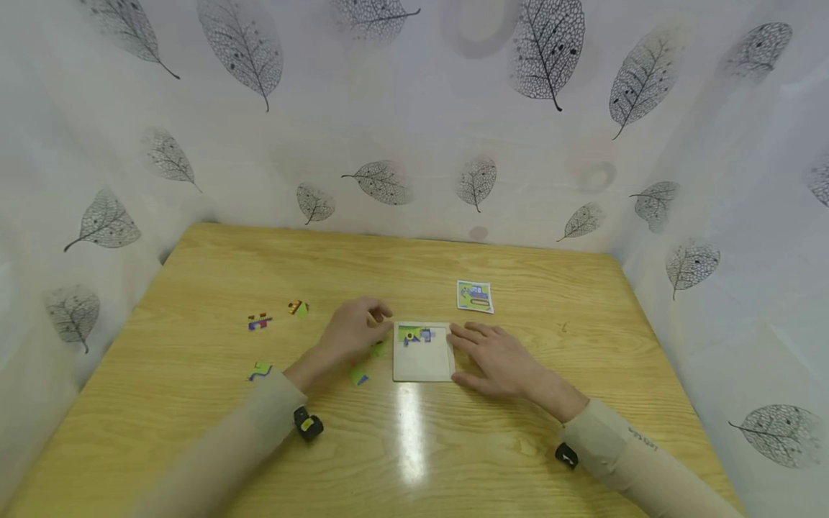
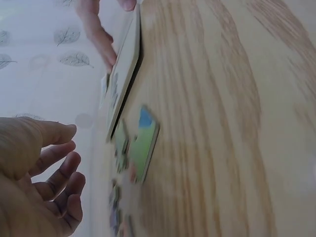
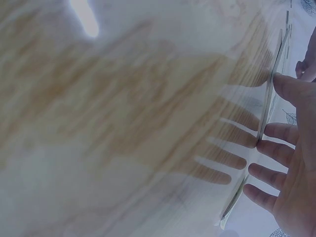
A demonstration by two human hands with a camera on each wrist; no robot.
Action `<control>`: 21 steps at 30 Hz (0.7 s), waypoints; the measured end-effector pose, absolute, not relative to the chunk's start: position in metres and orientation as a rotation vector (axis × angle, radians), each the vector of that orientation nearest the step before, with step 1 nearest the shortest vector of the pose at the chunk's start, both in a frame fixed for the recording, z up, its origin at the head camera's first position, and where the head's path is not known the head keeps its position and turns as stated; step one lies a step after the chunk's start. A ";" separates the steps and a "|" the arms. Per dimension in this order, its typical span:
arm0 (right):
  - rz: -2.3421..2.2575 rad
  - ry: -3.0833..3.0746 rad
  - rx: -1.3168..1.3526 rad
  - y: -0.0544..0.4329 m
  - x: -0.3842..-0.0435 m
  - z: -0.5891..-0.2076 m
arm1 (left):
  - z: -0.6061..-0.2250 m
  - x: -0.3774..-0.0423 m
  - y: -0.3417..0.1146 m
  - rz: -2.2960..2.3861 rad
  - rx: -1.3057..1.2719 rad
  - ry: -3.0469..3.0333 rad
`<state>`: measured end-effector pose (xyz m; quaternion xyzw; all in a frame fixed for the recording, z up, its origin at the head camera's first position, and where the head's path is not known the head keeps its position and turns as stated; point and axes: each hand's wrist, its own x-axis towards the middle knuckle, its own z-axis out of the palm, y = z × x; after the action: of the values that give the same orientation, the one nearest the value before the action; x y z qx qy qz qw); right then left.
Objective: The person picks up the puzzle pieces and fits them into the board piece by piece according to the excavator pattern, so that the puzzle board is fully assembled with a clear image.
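A square white puzzle tray [image 1: 424, 363] lies at the middle of the table, with several joined jigsaw pieces [image 1: 414, 335] along its far left part. My right hand [image 1: 495, 360] rests its straight fingers and thumb against the tray's right edge. Just left of the tray hovers my left hand [image 1: 356, 327], its fingers loosely bent and nothing between them. Under and beside that hand lie a green puzzle piece with a blue corner [image 2: 144, 145] and another green piece [image 2: 121, 145], the latter partly hidden by the hand in the head view.
More loose puzzle pieces lie to the left: a red and yellow one [image 1: 299, 308], a purple and red one [image 1: 259, 322] and a green one [image 1: 260, 370]. A picture card [image 1: 475, 296] of a digger lies behind the tray. Leaf-patterned cloth [image 1: 414, 108] surrounds the table.
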<state>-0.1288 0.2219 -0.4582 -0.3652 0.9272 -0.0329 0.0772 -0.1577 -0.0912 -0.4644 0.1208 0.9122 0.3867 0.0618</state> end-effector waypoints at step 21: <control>-0.079 2.795 -1.152 0.222 -0.130 -0.459 | -0.434 -0.120 -0.208 1.069 0.353 2.903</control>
<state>-0.1295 0.2222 -0.4586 -0.3803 0.9226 -0.0262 0.0585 -0.1199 -0.2078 -0.4343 0.1134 0.9322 0.3433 0.0141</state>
